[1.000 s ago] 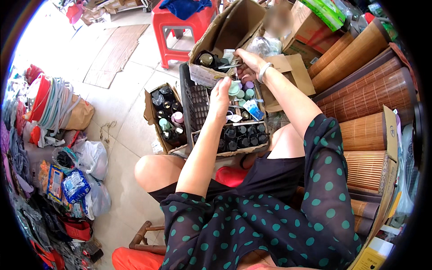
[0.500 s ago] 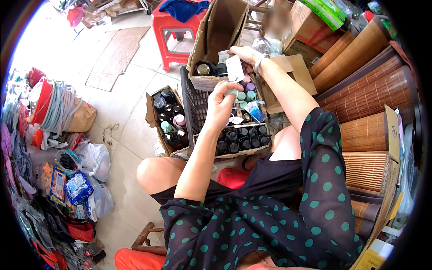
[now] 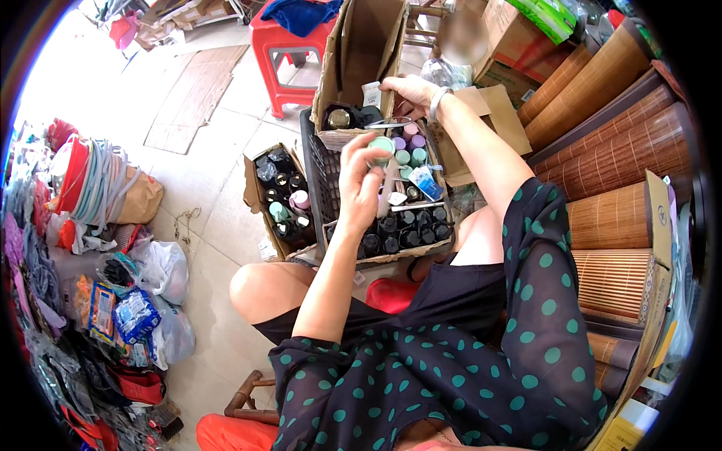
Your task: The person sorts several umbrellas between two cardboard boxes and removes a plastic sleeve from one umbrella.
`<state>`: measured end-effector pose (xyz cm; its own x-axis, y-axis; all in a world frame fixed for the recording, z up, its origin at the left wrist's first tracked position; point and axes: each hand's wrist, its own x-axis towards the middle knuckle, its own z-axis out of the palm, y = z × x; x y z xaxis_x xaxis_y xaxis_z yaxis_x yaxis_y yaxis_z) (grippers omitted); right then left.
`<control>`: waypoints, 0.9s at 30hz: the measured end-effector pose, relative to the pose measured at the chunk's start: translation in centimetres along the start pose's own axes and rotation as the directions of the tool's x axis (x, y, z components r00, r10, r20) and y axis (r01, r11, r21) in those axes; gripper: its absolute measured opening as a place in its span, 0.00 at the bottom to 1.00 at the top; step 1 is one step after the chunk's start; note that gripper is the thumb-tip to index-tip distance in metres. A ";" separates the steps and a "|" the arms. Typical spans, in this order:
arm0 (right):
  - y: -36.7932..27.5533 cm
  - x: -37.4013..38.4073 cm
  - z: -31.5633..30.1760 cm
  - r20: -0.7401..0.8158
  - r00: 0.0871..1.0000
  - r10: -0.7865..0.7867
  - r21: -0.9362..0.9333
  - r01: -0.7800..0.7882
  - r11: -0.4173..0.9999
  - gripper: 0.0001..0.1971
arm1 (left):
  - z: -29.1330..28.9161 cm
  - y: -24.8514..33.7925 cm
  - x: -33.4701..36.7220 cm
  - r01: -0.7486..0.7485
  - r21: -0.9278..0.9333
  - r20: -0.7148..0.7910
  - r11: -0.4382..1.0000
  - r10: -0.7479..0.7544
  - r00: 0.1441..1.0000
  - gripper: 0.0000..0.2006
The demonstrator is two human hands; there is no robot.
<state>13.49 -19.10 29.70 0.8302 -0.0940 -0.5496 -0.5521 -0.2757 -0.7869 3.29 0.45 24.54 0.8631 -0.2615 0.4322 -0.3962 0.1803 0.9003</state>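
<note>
My left hand (image 3: 359, 184) is closed round a bottle with a mint-green cap (image 3: 382, 146), raised over the dark plastic crate (image 3: 322, 143); its body is blurred and partly hidden by my fingers. With bent fingers, my right hand (image 3: 412, 92) grips the right edge of an open cardboard box (image 3: 331, 79), which rests on the crate's far end. Inside that box stand a few dark bottles, one with a gold-coloured top (image 3: 339, 119). A white tag (image 3: 397, 122) shows nearly edge-on below my right hand. Mint and purple-capped bottles (image 3: 403, 157) and rows of black-topped bottles (image 3: 406, 239) fill the crate.
Left of the crate sits a smaller carton of bottles (image 3: 280, 201). A red stool (image 3: 282, 71) stands beyond it. Bagged goods (image 3: 162, 270) pile up at far left, and rolled bamboo mats (image 3: 617, 150) line the right. An open carton (image 3: 481, 128) lies near my right forearm.
My left hand has turned and moved slightly left, bringing the mint-green cap into clear view. The white tag has swung from face-on to edge-on. My right hand stays almost in place.
</note>
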 end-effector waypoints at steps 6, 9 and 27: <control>0.6 0.6 0.5 -0.038 0.998 -0.047 0.058 0.050 0.997 0.20 | 0.4 -2.2 0.4 0.183 0.044 -0.161 0.982 -0.174 0.971 0.08; 1.0 1.3 -0.1 -0.083 0.995 -0.056 0.066 0.062 0.996 0.20 | 1.4 -2.9 0.8 0.228 0.060 -0.217 0.972 -0.210 0.953 0.10; -1.8 -1.4 1.6 0.014 0.993 -0.119 -0.151 0.120 0.981 0.27 | -3.1 -4.0 3.2 0.669 0.098 0.311 0.737 -0.661 0.683 0.17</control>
<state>13.20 -17.00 31.41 0.8889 -0.0468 -0.4557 -0.4304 -0.4259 -0.7958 8.64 1.86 22.20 0.7535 -0.5930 -0.2840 0.2549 -0.1346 0.9575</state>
